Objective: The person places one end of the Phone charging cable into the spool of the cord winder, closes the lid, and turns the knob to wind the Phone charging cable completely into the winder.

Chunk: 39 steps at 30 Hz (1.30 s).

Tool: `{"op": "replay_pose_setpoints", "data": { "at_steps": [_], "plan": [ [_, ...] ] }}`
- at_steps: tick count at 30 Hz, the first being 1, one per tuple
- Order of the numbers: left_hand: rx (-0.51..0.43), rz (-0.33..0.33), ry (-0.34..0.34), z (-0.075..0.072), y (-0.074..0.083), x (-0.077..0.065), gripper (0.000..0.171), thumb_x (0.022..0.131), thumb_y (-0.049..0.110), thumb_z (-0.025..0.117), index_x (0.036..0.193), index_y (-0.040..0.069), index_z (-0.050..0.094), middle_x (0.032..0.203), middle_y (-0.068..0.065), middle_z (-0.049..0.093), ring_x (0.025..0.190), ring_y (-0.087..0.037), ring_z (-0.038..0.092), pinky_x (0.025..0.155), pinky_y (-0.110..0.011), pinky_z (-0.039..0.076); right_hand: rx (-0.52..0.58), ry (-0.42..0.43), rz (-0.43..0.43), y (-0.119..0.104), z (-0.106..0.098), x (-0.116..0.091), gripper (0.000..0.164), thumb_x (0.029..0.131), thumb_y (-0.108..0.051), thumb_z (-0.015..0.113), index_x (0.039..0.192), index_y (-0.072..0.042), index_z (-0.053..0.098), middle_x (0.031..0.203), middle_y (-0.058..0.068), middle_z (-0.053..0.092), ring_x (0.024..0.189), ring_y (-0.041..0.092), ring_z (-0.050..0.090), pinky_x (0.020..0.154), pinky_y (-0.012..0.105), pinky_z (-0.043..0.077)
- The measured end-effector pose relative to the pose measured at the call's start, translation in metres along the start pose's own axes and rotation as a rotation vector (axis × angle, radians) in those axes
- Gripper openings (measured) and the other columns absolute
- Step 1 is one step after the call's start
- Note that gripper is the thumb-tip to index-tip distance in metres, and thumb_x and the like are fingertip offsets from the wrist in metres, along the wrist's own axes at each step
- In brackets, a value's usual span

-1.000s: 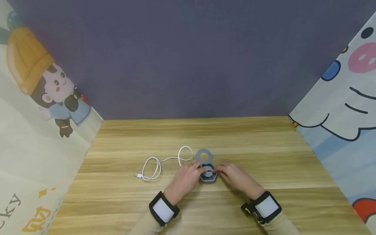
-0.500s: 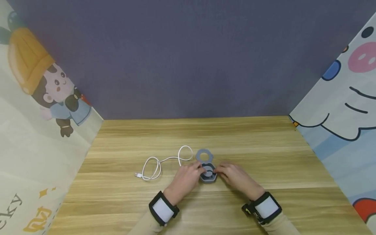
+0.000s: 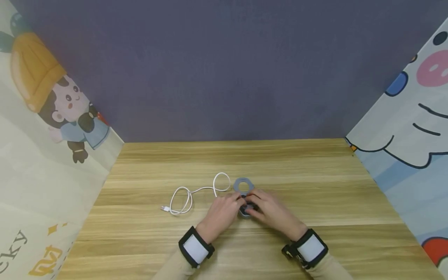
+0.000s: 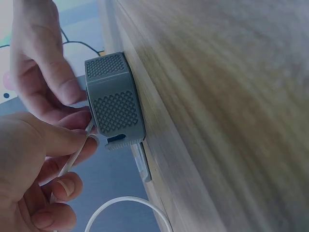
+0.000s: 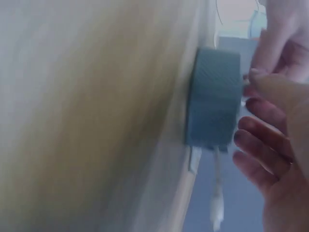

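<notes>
A small grey hexagonal case (image 4: 116, 108) with textured sides stands on the table; in the head view both hands mostly cover it. Its ring-shaped lid (image 3: 236, 186) is flipped back behind it. My left hand (image 3: 222, 212) pinches a white cable (image 4: 70, 162) between thumb and fingertip at the case's open top. Over the case is my right hand (image 3: 274, 214), close to the left fingertips. Its fingers are loosely bent, with a gap between thumb and fingers in the right wrist view. A white cable end with a connector (image 5: 217, 208) extends from the case's far side.
The rest of the white cable lies looped on the wooden table (image 3: 140, 241) to the left, ending in a USB plug (image 3: 165, 209). A dark blue-grey panel (image 3: 231, 70) rises behind the table. Printed cartoon sheets flank it on the left (image 3: 42, 186) and right (image 3: 413, 155).
My right hand has moved left from the case's right edge to over its top, and its fingers have spread. My left hand stays nearly in place with the cable.
</notes>
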<state>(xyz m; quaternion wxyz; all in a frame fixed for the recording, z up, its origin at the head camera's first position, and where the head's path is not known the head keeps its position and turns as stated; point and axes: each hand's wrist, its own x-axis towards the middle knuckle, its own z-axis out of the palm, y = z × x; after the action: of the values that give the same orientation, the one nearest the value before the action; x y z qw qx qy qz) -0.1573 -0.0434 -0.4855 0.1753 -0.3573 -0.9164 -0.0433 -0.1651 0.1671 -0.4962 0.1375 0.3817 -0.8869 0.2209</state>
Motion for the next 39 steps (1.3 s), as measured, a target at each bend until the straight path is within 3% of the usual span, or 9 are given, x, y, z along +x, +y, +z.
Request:
{"op": "replay_pose_setpoints", "data": {
  "at_steps": [5,11,16,23,32,39],
  "plan": [
    [-0.008,0.005,0.034,0.004,-0.001,0.000,0.019,0.087,0.007,0.074,0.102,0.019,0.076,0.096,0.006,0.068,0.076,-0.009,0.067,0.049,-0.021,0.048,0.070,-0.008,0.033,-0.004,0.006,0.003,0.020,0.088,-0.019,0.083,0.101,-0.009,0.072,0.112,0.003,0.069,0.102,0.016,0.066,0.086,0.032,0.060],
    [-0.122,-0.058,0.068,0.008,-0.003,0.000,0.019,0.087,0.002,0.072,0.096,0.016,0.062,0.084,0.007,0.065,0.066,-0.008,0.061,0.046,-0.019,0.041,0.102,-0.025,0.040,-0.005,0.005,0.006,0.010,0.087,-0.017,0.083,0.086,-0.014,0.074,0.112,0.002,0.070,0.104,0.017,0.065,0.088,0.033,0.059],
    [-0.173,-0.079,0.060,0.009,-0.003,0.001,0.020,0.087,0.001,0.071,0.095,0.016,0.060,0.081,0.007,0.064,0.062,-0.008,0.057,0.045,-0.019,0.037,0.100,-0.033,0.052,-0.006,0.005,0.007,0.008,0.086,-0.016,0.084,0.086,-0.014,0.076,0.110,0.001,0.069,0.102,0.016,0.064,0.085,0.032,0.059],
    [-0.168,-0.093,0.059,0.005,-0.001,0.004,0.020,0.086,0.001,0.071,0.091,0.016,0.058,0.077,0.007,0.060,0.059,-0.007,0.054,0.044,-0.018,0.033,0.077,-0.032,0.047,-0.006,0.005,0.006,0.010,0.084,-0.016,0.086,0.085,-0.015,0.076,0.109,0.000,0.069,0.100,0.015,0.064,0.083,0.030,0.059],
    [-0.127,-0.159,0.002,-0.003,0.007,0.011,0.023,0.081,0.007,0.078,0.085,0.016,0.056,0.075,0.005,0.059,0.058,-0.013,0.057,0.044,-0.025,0.037,0.081,-0.028,0.033,-0.006,0.005,0.006,0.012,0.083,-0.014,0.087,0.083,-0.015,0.074,0.106,0.000,0.068,0.098,0.015,0.063,0.081,0.029,0.059],
    [-0.154,-0.208,-0.004,0.002,0.007,0.012,0.022,0.082,0.006,0.077,0.088,0.015,0.058,0.075,0.003,0.062,0.058,-0.015,0.059,0.044,-0.027,0.041,0.068,-0.012,0.013,-0.007,0.005,0.006,0.010,0.083,-0.013,0.087,0.086,-0.012,0.077,0.108,0.004,0.069,0.098,0.018,0.064,0.081,0.032,0.060]
  ]
}}
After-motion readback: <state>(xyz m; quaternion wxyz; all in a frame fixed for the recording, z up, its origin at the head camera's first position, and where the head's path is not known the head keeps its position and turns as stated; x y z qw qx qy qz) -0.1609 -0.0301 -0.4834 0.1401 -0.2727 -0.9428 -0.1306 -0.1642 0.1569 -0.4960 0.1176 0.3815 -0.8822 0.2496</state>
